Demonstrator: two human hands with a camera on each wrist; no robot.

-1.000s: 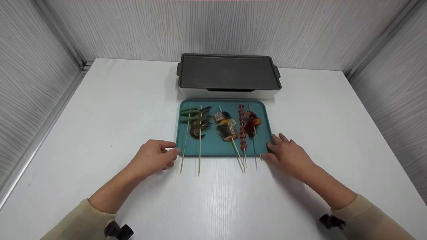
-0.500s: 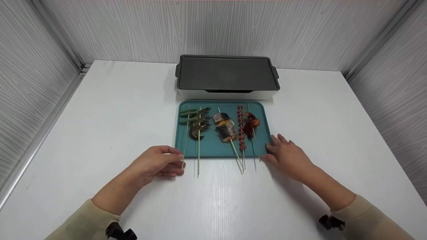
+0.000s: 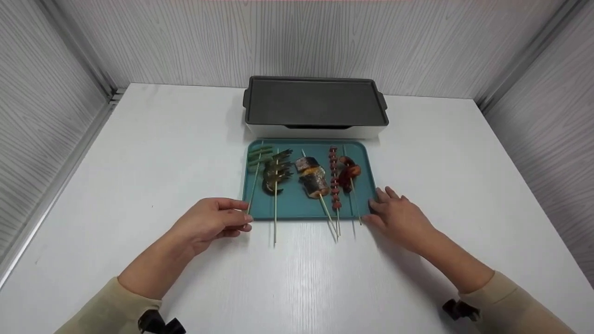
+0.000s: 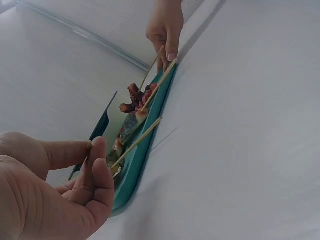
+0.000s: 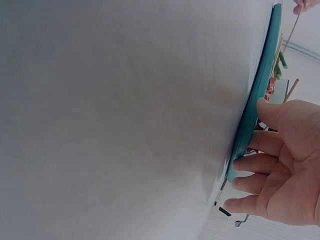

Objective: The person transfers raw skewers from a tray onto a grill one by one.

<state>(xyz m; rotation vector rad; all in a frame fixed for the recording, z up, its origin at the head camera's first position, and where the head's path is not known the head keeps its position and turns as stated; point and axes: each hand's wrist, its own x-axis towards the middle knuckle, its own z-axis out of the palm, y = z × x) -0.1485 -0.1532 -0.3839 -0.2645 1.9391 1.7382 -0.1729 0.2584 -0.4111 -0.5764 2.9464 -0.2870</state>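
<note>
My left hand [image 3: 216,220] pinches the stick end of a green vegetable skewer [image 3: 260,155], which is lifted and slants over the left side of the teal tray [image 3: 301,211]. The pinch between thumb and fingertips shows in the left wrist view. My right hand [image 3: 399,215] touches the tray's front right corner, its fingers fairly straight along the side and its thumb at the front edge. On the tray lie a shrimp skewer [image 3: 277,174], a fish chunk skewer [image 3: 315,181], a skewer of small red pieces [image 3: 334,178] and a reddish-brown skewer [image 3: 349,174], sticks toward me.
Directly behind the tray stands a white electric griddle with a dark flat plate [image 3: 315,102]. A white table [image 3: 297,278] carries everything. Pale wood-grain panels [image 3: 315,41] rise at the back and both sides.
My left hand reached under the green vegetable skewer's stick, took hold of it and raised it slightly, moving a little left. The right hand has stayed at the tray's corner.
</note>
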